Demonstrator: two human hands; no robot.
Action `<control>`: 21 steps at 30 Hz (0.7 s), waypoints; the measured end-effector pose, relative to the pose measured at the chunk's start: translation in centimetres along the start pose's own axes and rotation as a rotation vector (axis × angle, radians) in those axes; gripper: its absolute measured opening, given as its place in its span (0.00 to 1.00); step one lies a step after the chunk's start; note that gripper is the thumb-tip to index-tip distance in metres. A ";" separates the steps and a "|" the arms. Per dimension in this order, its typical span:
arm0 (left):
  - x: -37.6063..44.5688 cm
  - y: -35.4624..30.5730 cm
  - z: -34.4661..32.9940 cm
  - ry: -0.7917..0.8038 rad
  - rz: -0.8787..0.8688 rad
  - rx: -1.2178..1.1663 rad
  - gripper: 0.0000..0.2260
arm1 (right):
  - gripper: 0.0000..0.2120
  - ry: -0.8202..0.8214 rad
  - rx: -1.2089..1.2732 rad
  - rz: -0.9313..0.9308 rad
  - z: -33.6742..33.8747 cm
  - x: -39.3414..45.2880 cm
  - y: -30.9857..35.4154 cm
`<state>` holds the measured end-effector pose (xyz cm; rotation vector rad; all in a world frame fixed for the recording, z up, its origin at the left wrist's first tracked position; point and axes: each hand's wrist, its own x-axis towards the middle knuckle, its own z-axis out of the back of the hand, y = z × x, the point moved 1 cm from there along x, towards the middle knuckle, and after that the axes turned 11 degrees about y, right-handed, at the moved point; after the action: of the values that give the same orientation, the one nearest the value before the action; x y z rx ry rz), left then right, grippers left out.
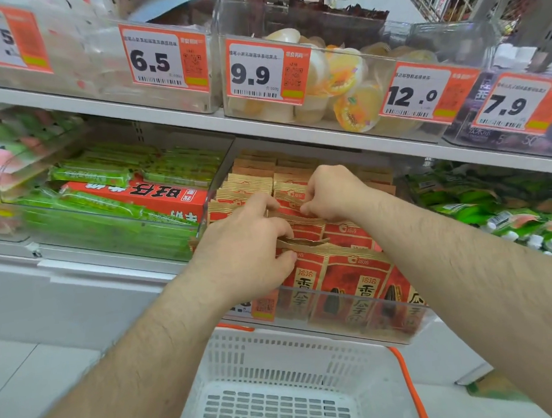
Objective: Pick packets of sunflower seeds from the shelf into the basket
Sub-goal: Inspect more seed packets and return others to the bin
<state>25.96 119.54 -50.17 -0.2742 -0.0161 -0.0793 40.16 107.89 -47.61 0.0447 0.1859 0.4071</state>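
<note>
Red and gold sunflower seed packets [350, 278] stand in rows inside a clear bin [356, 326] on the middle shelf. My left hand [248, 246] grips the gold top edges of front-row packets, thumb and fingers curled round them. Farther back, my right hand [328, 192] pinches the top of a packet in a rear row. A white plastic basket [277, 357] with orange handles sits directly below the bin; the part of its floor that shows holds nothing.
A bin of green packets and a red box [132, 198] stands to the left of the seeds. Green bottles and packs [494, 208] lie to the right. The upper shelf carries clear bins of jelly cups [348, 88] with orange price tags.
</note>
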 end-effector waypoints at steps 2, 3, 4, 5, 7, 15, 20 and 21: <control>-0.1 -0.1 0.0 -0.019 0.003 -0.004 0.15 | 0.19 0.014 0.100 0.001 0.3 -0.1 -0.2; -0.2 -0.1 0.0 -0.028 -0.001 -0.005 0.15 | 0.25 0.037 0.199 0.003 0.5 -0.2 -0.4; -0.2 -0.1 0.1 -0.036 -0.006 -0.004 0.15 | 0.30 0.091 0.333 0.013 0.8 -0.5 -0.5; -0.3 -0.1 0.2 -0.036 -0.013 -0.001 0.14 | 0.33 0.166 0.459 0.024 0.9 -0.9 -0.4; -0.3 -0.3 0.3 -0.024 -0.017 0.010 0.14 | 0.27 0.262 0.467 0.069 1.1 -1.7 -0.4; -0.5 -0.5 0.4 -0.035 -0.028 0.023 0.15 | 0.04 -0.426 0.580 0.074 2.1 -2.2 -1.3; -0.4 -0.4 0.5 -0.500 -0.102 -0.404 0.10 | 0.08 -0.763 1.326 0.009 4.2 -4.4 -2.6; -0.6 -0.3 0.8 -0.620 -0.131 -0.514 0.10 | 0.08 -0.715 1.471 0.031 4.5 -5.2 -2.6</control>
<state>25.37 119.54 -49.32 -0.8037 -0.6374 -0.1256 37.31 103.38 -42.54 1.6186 -0.2596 0.1885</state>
